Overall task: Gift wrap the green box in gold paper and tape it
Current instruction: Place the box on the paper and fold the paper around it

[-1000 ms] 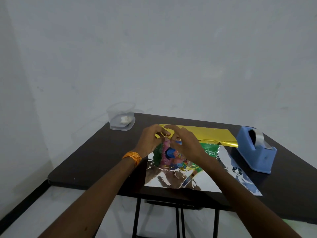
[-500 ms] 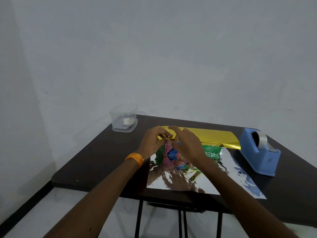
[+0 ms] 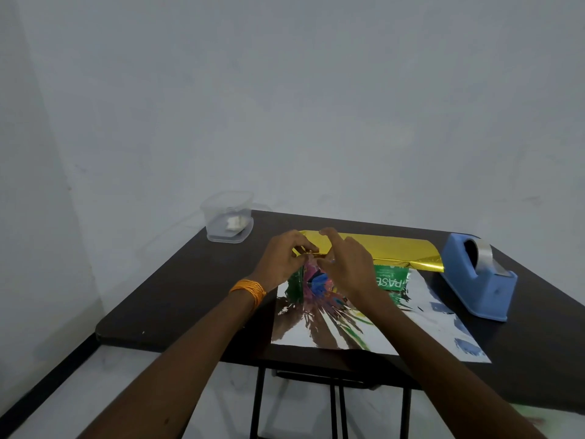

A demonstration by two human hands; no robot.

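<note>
Gold paper [image 3: 380,247], silver side up, is pinched at its far fold by the left hand [image 3: 281,259] over the green box [image 3: 391,278] at the middle of the bench [image 3: 205,296]; whether the right hand [image 3: 348,267] grips anything cannot be told. The fold could be lost if released before taping.

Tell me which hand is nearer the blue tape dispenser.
Right. The right hand is over the green box, with the tape dispenser off to its right; the left hand pinches the gold paper farther left.
</note>
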